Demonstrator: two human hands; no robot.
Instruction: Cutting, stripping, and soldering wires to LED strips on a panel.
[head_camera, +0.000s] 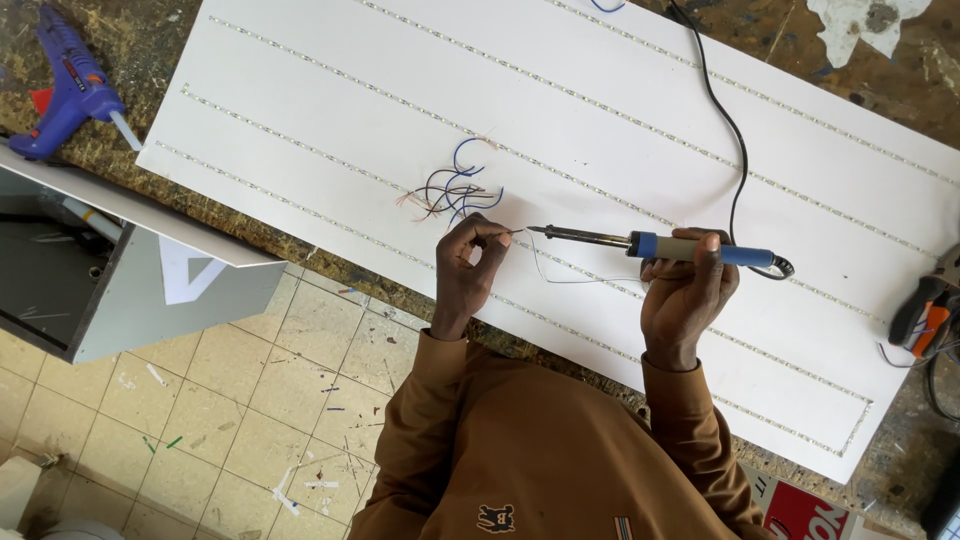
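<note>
Brown sleeves reach up from six o'clock to both hands: the left hand pinches a thin wire end between its fingertips, and the right hand is closed around the blue-handled soldering iron, whose metal tip points toward nine o'clock at that wire end. Both hover over the white rectangular panel with rows of LED strip on the worktop, a tangle of blue and dark loose wires just at twelve o'clock of the left hand and a blue glue gun far off at ten o'clock.
</note>
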